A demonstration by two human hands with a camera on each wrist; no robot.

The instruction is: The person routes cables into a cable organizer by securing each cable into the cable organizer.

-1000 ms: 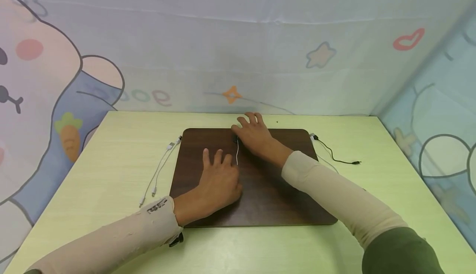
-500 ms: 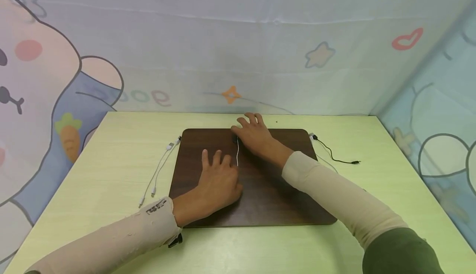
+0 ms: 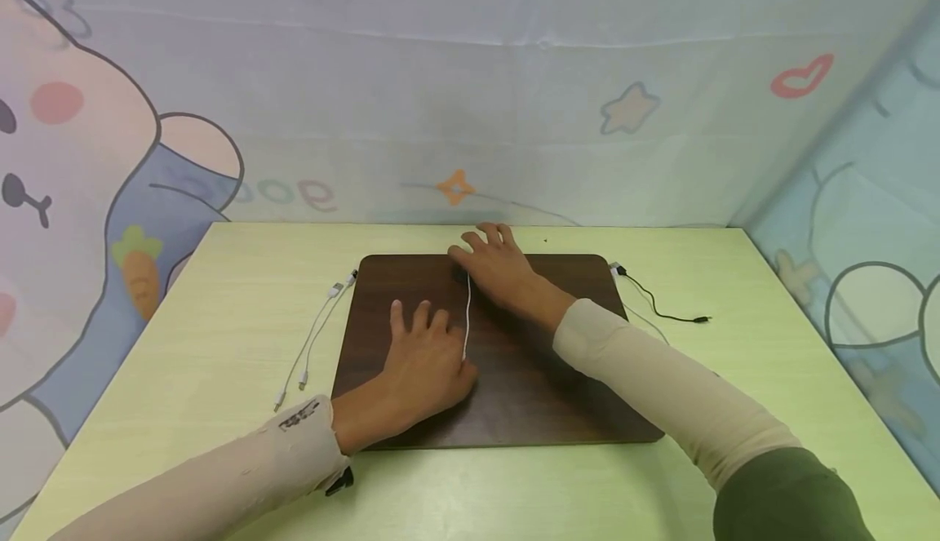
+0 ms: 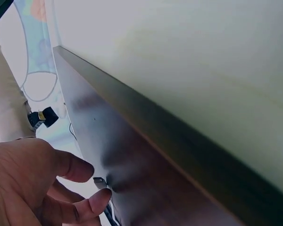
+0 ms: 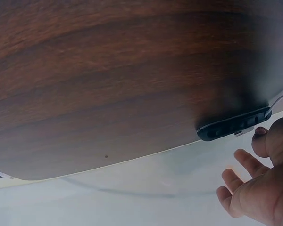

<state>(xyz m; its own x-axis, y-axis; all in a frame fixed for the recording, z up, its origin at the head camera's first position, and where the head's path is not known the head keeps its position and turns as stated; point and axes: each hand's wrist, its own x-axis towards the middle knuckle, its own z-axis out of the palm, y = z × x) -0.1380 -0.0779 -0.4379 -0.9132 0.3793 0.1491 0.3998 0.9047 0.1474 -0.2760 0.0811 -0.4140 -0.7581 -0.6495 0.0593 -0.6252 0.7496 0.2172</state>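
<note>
A dark wood-look board (image 3: 558,386) lies on the pale table. At its far edge, under my right hand, sits a long black cable holder (image 5: 233,125) with small slots. A thin white cable (image 3: 468,304) runs from it down the board to my left hand (image 3: 426,365). The left thumb and index finger pinch that cable's end, where a small dark plug (image 4: 99,181) shows between the fingertips. My right hand (image 3: 499,268) is spread over the board's far edge, its thumb and index finger close to the holder's end and its other fingers loosely bent.
Two white charging cables (image 3: 316,333) lie left of the board. On the right, a black cable (image 3: 654,300) lies on the table, with a white cable (image 3: 642,321) partly hidden by the board and arm. A printed cloth (image 3: 411,117) hangs behind the table (image 3: 184,321).
My left hand has moved slightly left and toward me, and a longer stretch of the white cable shows, drawn straighter. My right hand has shifted slightly left over the black holder.
</note>
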